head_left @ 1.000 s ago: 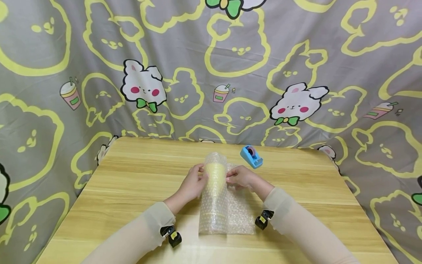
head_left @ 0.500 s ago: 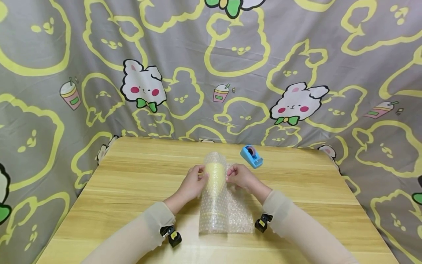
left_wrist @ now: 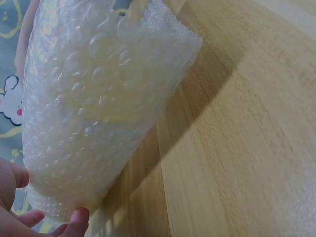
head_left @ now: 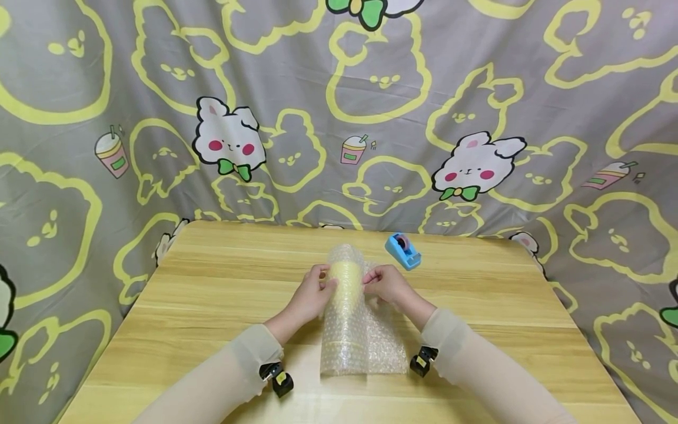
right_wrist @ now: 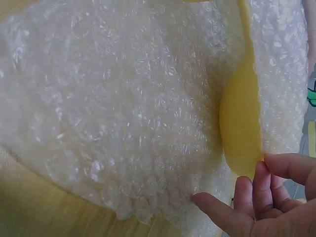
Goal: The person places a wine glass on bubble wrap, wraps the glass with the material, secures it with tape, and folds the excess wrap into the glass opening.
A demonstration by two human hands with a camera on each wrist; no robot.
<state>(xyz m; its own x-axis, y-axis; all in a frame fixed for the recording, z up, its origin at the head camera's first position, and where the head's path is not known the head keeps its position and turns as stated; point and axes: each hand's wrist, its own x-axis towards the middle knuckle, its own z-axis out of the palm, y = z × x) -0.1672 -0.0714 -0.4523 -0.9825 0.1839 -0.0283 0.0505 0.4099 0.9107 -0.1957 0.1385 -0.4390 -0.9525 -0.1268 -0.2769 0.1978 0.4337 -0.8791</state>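
A yellow goblet point(right_wrist: 242, 123) lies on its side inside a sheet of bubble wrap point(head_left: 344, 330). Its bowl points to the far side of the table; the stem and foot point toward me. One layer of wrap covers the goblet, and the rest spreads flat to the right. My left hand point(head_left: 313, 290) grips the covered bundle on its left side near the bowl. On the other side my right hand point(head_left: 386, 284) pinches the edge of the top layer beside the goblet's rim, other fingers close to the bowl. In the left wrist view the goblet shows only faintly through the bubbles.
A blue tape dispenser point(head_left: 404, 251) with a roll of tape stands behind the right hand. Everything sits on a wooden table point(head_left: 212, 282). A grey curtain point(head_left: 296, 76) with cartoon rabbits hangs around the back and sides.
Both hands keep their places on the wrap. The right hand shifts very slightly, and the flat part of the wrap moves a little with it.
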